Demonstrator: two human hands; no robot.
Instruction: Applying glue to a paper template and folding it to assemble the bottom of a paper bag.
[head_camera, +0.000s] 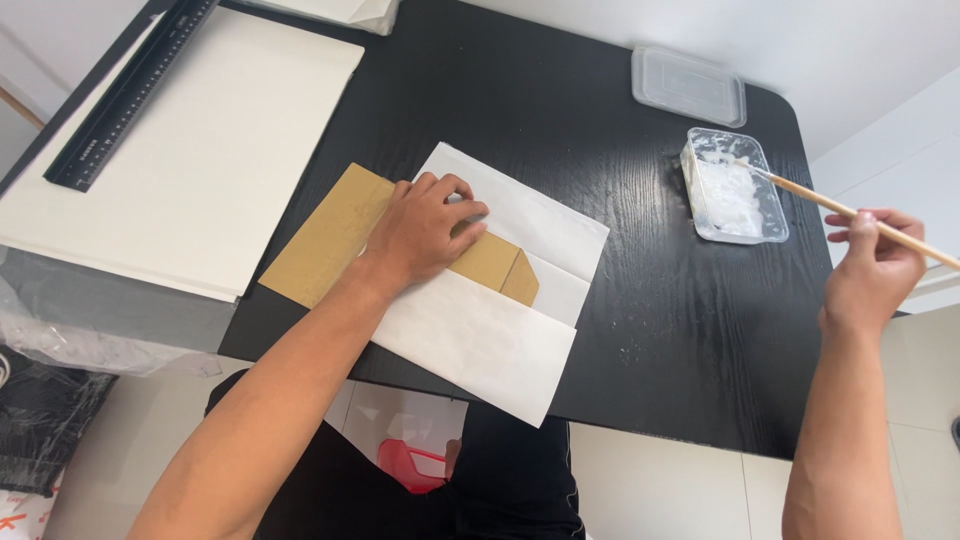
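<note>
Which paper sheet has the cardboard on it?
The small white sheet at the table's near edge, under the left hand and cardboard. The large cream sheet carries only the black ruler.

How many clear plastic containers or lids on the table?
2: a clear rectangular plastic tub of white paste at the right edge, and a clear flat plastic lid behind it.

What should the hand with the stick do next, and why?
Probably lift the stick out of the clear tub and carry it to the white paper. Its tip sits in the white paste, and the left hand presses the brown cardboard flat on that paper, ready.
</note>
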